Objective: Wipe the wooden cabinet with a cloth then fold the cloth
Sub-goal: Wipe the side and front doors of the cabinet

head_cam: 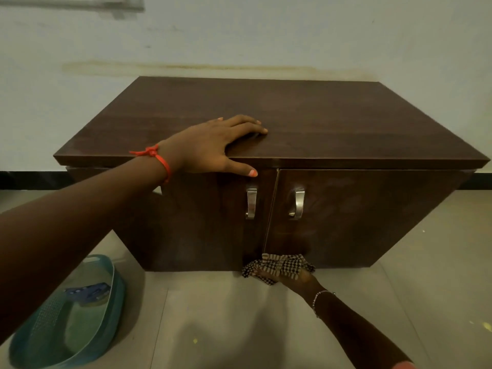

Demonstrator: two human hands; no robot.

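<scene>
Checked brown-and-white cloth [279, 265] sits bunched in your right hand [295, 282], low against the front of the wooden cabinet [346, 123], where the seam between the two doors meets the floor [239, 328]. Your fingers are mostly hidden under the fabric, but they look wrapped into it, gripping it against the wood. The bundle's long axis runs left to right along the bottom edge, so the door faces lie straight up from your fingers, with the right door handle [297, 202] well above. Your left hand [213, 145] is braced on the cabinet top, fingers spread flat and thumb over the front edge. It holds nothing and is well apart from the cloth. By my judgement the right hand should do the work, sweeping upward or sideways across the doors. Folding is not yet begun.
</scene>
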